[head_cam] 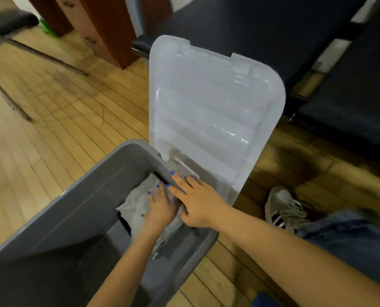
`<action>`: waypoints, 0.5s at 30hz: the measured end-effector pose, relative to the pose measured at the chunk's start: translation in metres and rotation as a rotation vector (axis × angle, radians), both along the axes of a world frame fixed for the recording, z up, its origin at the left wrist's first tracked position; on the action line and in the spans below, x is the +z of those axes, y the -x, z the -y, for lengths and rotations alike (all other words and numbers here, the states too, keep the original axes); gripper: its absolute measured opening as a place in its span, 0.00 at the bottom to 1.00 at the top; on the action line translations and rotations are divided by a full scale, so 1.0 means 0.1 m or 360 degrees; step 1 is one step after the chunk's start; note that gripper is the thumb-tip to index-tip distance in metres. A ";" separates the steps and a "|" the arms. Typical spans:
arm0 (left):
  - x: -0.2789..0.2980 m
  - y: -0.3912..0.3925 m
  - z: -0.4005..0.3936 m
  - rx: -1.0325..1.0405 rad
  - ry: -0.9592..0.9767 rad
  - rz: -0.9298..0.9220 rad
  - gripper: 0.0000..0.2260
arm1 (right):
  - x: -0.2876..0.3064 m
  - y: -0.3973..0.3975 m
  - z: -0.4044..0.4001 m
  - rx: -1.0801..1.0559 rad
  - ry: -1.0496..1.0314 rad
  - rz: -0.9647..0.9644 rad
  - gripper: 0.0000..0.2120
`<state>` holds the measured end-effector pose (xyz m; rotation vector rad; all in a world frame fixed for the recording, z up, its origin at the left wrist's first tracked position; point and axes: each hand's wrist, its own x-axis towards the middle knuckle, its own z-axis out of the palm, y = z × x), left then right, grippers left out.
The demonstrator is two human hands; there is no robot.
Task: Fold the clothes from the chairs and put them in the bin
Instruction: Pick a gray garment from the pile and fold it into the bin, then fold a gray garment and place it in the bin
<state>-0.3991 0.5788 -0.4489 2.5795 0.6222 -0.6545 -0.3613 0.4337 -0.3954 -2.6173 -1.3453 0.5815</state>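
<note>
Both hands inside grey bin (78,196): left hand (162,208) and right hand (199,203) flat, fingers straight, pressing grey garment (135,207) into far right corner.

floor (58,120): light wood boards, darker worn patch at right by the shoe.
on floor, centre: grey plastic bin (58,220), open.
lid (209,111): clear plastic, w/ its near end at bin's far rim, far end toward dark chairs (246,29).
right: grey sneaker (284,207).
top left: red-brown wooden post (104,29), thin metal chair legs (38,54).
</note>
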 end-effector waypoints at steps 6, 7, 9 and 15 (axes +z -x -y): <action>1.25 0.29 0.71 0.0211 0.0419 0.1072 0.27 | 0.88 -0.36 0.52 -0.0125 0.0165 -0.0091 0.36; 1.41 0.25 0.85 0.0161 0.0477 0.1144 0.26 | 1.09 -0.40 0.75 -0.0201 0.0157 -0.0071 0.36; 1.74 0.14 1.22 -0.0011 0.0528 0.1254 0.24 | 1.55 -0.44 1.30 -0.0391 0.0038 -0.0049 0.34; 2.55 -0.43 2.78 -0.0848 0.0893 0.1445 0.08 | 2.47 -0.12 3.26 -0.1171 -0.0778 0.0272 0.21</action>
